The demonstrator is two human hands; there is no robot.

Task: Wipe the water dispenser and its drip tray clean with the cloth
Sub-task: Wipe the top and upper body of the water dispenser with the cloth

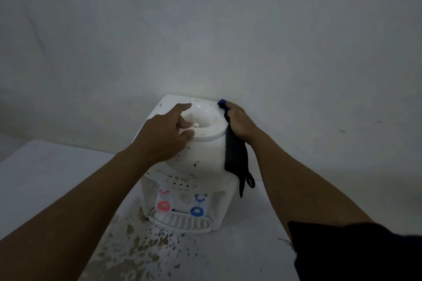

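Head view looks down on a small white tabletop water dispenser (182, 166) standing on a white bench (57, 178) against the wall, its bottle well uncovered and dark specks showing on its top and shoulders. By its look it is a hollow plastic shell with no bottle mounted, so I judge it light and apt to slide or tip under a hard push. Bracing the rim of the well seems the sound hold. The left hand (166, 134) does that, fingers spread and relaxed across the rim, one reaching into the well. At the rear right corner of the top, the right hand (237, 121) has its grip curled round a dark blue cloth (235, 155). That cloth is soft and limp. Most of it hangs down the dispenser's right side, with a loop dangling at its lower end. Low at the front, under the red tap (163, 206) and blue tap (196, 211), sits the slotted drip tray (182, 222). It looks thin and loose-fitting, best handled by its edges. Brown stains spatter the bench before it.
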